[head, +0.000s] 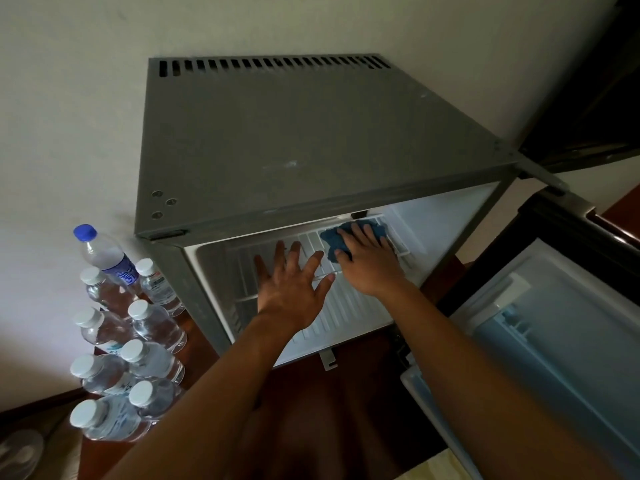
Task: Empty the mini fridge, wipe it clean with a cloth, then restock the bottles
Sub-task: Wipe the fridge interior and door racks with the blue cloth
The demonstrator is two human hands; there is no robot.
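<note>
Both bare forearms reach forward and down into the open mini fridge (311,140), whose grey top fills the middle of the view. The left hand (291,285) lies palm-down on the white slatted shelf (346,306) inside the fridge, fingers straight and spread wide, holding nothing. The right hand (367,261) lies deeper in, toward the fridge's right wall, its fingers stretched nearly flat and pressing a crumpled blue cloth (337,242) against the shelf; the cloth shows beyond the fingertips and to the left of the hand. The two hands sit just beside each other, the left thumb near the right wrist.

The fridge door (554,323) stands swung open to the right of the cabinet, its pale inner liner facing up. The water bottles (138,341), white-capped, stand clustered on the floor just left of the fridge, against the wall. A taller blue-capped bottle (104,254) stands behind them, nearest the fridge's front left corner.
</note>
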